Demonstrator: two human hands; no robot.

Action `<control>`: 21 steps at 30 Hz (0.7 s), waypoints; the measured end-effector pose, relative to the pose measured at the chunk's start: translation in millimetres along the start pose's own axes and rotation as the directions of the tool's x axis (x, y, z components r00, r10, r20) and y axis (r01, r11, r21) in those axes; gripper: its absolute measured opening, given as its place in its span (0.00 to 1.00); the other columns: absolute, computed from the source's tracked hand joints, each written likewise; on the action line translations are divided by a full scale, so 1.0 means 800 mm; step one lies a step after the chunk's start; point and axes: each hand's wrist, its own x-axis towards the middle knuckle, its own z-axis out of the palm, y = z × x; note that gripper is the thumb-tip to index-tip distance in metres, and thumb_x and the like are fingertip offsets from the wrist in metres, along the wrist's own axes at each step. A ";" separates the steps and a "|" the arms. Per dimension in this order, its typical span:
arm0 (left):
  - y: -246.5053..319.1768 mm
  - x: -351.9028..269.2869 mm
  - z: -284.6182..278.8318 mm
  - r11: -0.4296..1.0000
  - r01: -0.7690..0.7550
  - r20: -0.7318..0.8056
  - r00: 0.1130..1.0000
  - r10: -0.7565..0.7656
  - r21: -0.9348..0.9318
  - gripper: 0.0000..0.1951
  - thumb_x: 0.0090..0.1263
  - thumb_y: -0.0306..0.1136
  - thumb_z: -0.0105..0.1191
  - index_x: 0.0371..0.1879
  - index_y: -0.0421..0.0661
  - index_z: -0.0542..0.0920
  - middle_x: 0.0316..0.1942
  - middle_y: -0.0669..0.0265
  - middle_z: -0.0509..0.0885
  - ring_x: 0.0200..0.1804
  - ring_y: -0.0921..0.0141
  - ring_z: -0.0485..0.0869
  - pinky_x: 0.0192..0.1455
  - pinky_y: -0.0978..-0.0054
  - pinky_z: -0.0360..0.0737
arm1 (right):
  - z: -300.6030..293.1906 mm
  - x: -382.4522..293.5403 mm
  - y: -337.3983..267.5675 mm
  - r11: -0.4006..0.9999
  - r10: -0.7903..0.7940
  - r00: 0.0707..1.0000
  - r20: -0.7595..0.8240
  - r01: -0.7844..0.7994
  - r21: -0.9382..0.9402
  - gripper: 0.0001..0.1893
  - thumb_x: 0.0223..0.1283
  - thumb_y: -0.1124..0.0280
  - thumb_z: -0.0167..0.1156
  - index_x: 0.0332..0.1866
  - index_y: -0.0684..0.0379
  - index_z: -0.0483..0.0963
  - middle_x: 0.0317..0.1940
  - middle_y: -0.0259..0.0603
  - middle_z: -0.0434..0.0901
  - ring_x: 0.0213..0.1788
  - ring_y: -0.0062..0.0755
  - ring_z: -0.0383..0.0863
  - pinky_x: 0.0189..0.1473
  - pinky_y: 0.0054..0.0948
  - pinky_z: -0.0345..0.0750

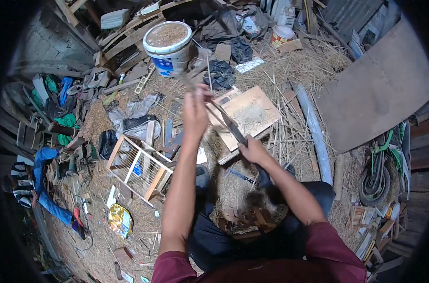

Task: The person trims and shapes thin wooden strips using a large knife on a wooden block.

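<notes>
My right hand (254,150) is closed around the handle of a large dark-bladed knife (233,124), whose blade points up and to the left. Raised ahead of it, my left hand (197,100) holds a thin strip (218,118), probably bamboo or wood, that runs down beside the blade. The fingertips and the strip's far end are blurred. Below the blade lies a wooden board (251,115) with pale shavings on it. A cage-like wooden frame with thin bars (140,161) rests on the ground, left of my left forearm.
A lidded bucket (168,49) topped with shavings stands ahead. Bamboo strips (281,116) and a long pole (313,131) lie to the right, near a large flat panel (373,85). A hacksaw blade or similar tool (241,175) lies near my feet. Another person (46,187) is at far left.
</notes>
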 end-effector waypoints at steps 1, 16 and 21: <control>0.001 0.005 -0.009 0.998 0.009 -0.113 0.993 -0.016 -0.063 0.13 0.83 0.37 0.37 0.46 0.41 0.73 0.37 0.61 0.82 0.43 0.70 0.82 0.52 0.68 0.79 | -0.032 0.001 -0.022 0.997 0.064 0.994 0.089 -0.059 -0.056 0.22 0.65 0.62 0.58 0.53 0.71 0.72 0.36 0.59 0.83 0.39 0.53 0.86 0.41 0.45 0.80; -0.065 0.027 0.107 0.719 0.134 -0.284 0.857 -0.430 -0.682 0.10 0.81 0.34 0.41 0.45 0.39 0.69 0.28 0.65 0.74 0.32 0.68 0.77 0.45 0.59 0.81 | -0.229 -0.056 0.021 0.934 0.265 0.853 -0.449 -0.113 0.338 0.13 0.63 0.67 0.60 0.43 0.68 0.79 0.27 0.48 0.86 0.33 0.45 0.87 0.41 0.40 0.79; -0.059 -0.024 0.256 0.728 0.352 0.053 0.915 -0.399 -0.588 0.16 0.81 0.36 0.43 0.57 0.36 0.69 0.42 0.58 0.82 0.46 0.67 0.81 0.59 0.67 0.78 | -0.259 -0.060 0.068 0.975 0.183 0.867 -0.463 -0.099 0.200 0.12 0.61 0.66 0.61 0.42 0.65 0.80 0.26 0.50 0.84 0.34 0.45 0.87 0.41 0.39 0.79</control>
